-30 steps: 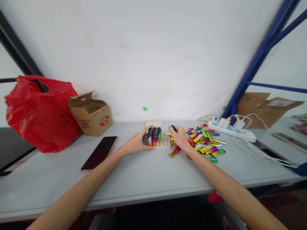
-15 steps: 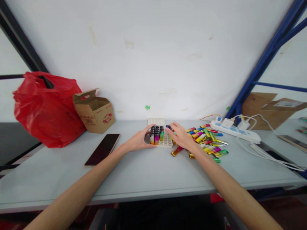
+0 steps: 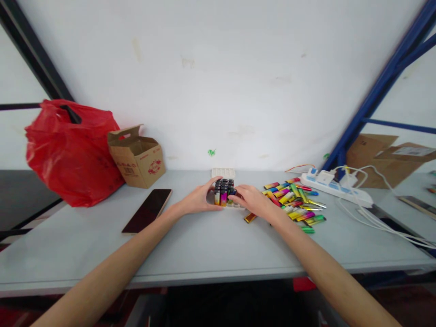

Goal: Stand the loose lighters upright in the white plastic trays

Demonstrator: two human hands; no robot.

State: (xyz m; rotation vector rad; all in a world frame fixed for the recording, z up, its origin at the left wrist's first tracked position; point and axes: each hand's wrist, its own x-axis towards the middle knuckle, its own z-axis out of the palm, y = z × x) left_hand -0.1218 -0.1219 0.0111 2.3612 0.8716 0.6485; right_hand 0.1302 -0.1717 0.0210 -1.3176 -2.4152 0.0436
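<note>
Upright lighters (image 3: 223, 190) with black tops stand in rows in a white tray (image 3: 235, 208) with small compartments. My left hand (image 3: 203, 196) curves round the left side of the rows, thumb at the front and fingers behind. At the tray's right part, my right hand (image 3: 250, 199) has its fingers closed on a dark-topped lighter (image 3: 232, 192), beside the front row. Its fingers hide much of the tray. A loose pile of shiny coloured lighters (image 3: 294, 200) lies to the right of my right hand.
A white tray piece (image 3: 223, 172) lies behind, near the wall. To the left are a phone (image 3: 148, 211), an open cardboard box (image 3: 138, 159) and a red bag (image 3: 75, 154). A power strip (image 3: 337, 187) with white cables lies at the right.
My right hand has moved left and nearer to me, bringing the dark-topped lighter to the front of the rows. My left hand keeps its place. The whole view has shifted slightly.
</note>
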